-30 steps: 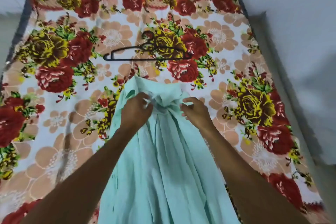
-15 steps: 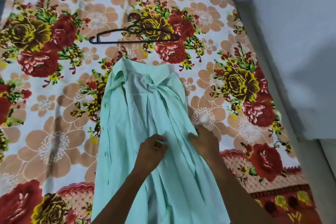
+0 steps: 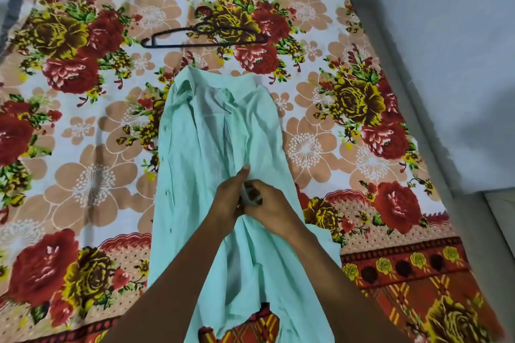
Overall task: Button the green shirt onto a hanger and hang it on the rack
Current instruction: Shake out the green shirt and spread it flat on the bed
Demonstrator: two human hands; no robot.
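Note:
The pale green shirt lies flat along the flowered bedsheet, collar at the far end, front side up. My left hand and my right hand meet at the middle of the shirt's front opening, each pinching an edge of the fabric, thumbs and fingers touching one another. Whatever is between the fingertips is hidden. A black hanger lies on the sheet beyond the collar, apart from the shirt. No rack is in view.
The bed's right edge runs along a pale wall. A grey strip of floor shows at lower right. Sheet on both sides of the shirt carries nothing else.
My hands left the collar and came down the shirt's front to its middle. They are now closer together, pinching the front edges. The view shifted slightly.

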